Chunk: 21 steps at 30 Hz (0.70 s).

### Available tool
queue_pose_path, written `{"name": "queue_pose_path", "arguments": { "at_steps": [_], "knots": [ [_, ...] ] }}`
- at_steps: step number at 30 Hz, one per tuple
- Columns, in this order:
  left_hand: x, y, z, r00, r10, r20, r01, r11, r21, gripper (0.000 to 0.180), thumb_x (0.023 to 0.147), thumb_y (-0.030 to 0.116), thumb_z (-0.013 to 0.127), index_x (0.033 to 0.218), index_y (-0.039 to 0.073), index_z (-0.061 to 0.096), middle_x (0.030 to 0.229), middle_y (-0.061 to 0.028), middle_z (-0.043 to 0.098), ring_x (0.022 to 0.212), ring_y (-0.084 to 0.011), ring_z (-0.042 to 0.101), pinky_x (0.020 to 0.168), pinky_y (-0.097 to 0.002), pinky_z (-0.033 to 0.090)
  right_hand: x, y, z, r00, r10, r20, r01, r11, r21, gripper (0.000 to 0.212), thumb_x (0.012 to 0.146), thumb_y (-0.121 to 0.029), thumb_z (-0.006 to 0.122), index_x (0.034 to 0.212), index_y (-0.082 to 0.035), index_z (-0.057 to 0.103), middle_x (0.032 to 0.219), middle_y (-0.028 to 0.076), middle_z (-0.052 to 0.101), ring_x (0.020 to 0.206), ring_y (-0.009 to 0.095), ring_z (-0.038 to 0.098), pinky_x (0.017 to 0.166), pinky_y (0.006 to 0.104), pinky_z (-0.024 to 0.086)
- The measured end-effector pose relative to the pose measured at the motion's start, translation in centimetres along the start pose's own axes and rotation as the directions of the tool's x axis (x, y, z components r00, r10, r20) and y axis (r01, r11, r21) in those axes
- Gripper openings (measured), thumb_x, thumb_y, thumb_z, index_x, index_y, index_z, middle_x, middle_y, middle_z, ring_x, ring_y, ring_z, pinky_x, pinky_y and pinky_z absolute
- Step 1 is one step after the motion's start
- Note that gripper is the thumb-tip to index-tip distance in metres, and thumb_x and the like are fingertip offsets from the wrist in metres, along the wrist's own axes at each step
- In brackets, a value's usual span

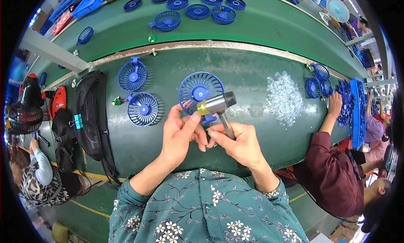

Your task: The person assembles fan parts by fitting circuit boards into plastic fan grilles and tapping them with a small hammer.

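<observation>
In front of me is a round blue plastic fan guard (201,82), its ribs fanning out from a hub with a small metal centre. My left hand (179,131) is closed at its lower left edge, by the short stem. A hammer (216,103) with a silver head, one yellow face and one black face lies across the guard's lower part. Its grey handle runs down into my right hand (240,143), which is closed round it. The right thumb and finger also come together near a thin wire below the stem; the fingertips partly hide it.
Two more blue guards (143,109) with small green boards lie left. A pile of small clear plastic pieces (284,99) sits right. A black mesh bag (89,116) stands at far left. Beyond the ledge, a green belt (269,28) carries several guards. A co-worker's hand (334,105) reaches in near a blue bin (358,112).
</observation>
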State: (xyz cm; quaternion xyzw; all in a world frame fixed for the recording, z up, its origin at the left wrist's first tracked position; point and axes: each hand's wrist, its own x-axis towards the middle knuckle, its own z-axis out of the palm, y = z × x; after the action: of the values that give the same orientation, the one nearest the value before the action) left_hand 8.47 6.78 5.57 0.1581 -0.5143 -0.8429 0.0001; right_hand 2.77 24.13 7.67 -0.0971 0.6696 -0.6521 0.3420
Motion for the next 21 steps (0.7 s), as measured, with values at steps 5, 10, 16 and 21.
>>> {"name": "queue_pose_path", "arguments": {
  "at_steps": [5, 10, 16, 21],
  "knots": [
    [-0.2, -0.1, -0.1, 0.998, -0.050, 0.034, 0.056, 0.976, -0.211, 0.037, 0.101, 0.017, 0.048, 0.135, 0.005, 0.038, 0.116, -0.0343, 0.060, 0.059, -0.0242, 0.065, 0.049, -0.0330, 0.057, -0.9, -0.9, 0.6, 0.998, -0.049, -0.026, 0.042, 0.972, -0.229, 0.022, 0.091, -0.007, 0.067, 0.109, 0.005, 0.067, 0.083, 0.012, 0.071, 0.075, 0.013, 0.068, 0.067, 0.0277, 0.053],
    [-0.2, -0.2, -0.2, 0.997, -0.023, 0.069, 0.042, 0.956, -0.289, 0.046, 0.095, 0.005, 0.053, 0.138, 0.005, 0.037, 0.122, -0.0386, 0.056, 0.062, -0.0255, 0.068, 0.049, -0.0327, 0.057, -1.3, -0.6, 1.0, 0.963, -0.268, 0.035, 0.244, 0.805, -0.541, 0.033, 0.084, 0.000, 0.066, 0.116, 0.004, 0.063, 0.087, 0.019, 0.070, 0.073, 0.028, 0.071, 0.064, 0.0351, 0.055],
    [0.0, 0.0, 0.8, 1.000, -0.008, 0.021, 0.012, 0.986, -0.168, 0.058, 0.088, -0.004, 0.062, 0.137, 0.005, 0.032, 0.116, -0.0309, 0.063, 0.062, -0.0218, 0.068, 0.046, -0.0291, 0.056, -0.9, 0.4, 1.1, 0.892, -0.429, 0.144, 0.402, 0.605, -0.688, 0.045, 0.079, 0.003, 0.065, 0.123, 0.006, 0.056, 0.090, 0.022, 0.069, 0.077, 0.035, 0.070, 0.062, 0.0432, 0.055],
    [0.3, -0.1, 0.4, 1.000, -0.012, 0.003, 0.012, 0.998, -0.068, 0.060, 0.090, -0.002, 0.063, 0.137, 0.004, 0.026, 0.108, -0.0228, 0.069, 0.059, -0.0176, 0.067, 0.044, -0.0267, 0.054, -0.6, 0.7, 1.1, 0.855, -0.490, 0.171, 0.439, 0.508, -0.741, 0.041, 0.078, 0.002, 0.067, 0.118, 0.008, 0.058, 0.093, 0.022, 0.068, 0.075, 0.033, 0.070, 0.057, 0.0391, 0.056]
  ]
}}
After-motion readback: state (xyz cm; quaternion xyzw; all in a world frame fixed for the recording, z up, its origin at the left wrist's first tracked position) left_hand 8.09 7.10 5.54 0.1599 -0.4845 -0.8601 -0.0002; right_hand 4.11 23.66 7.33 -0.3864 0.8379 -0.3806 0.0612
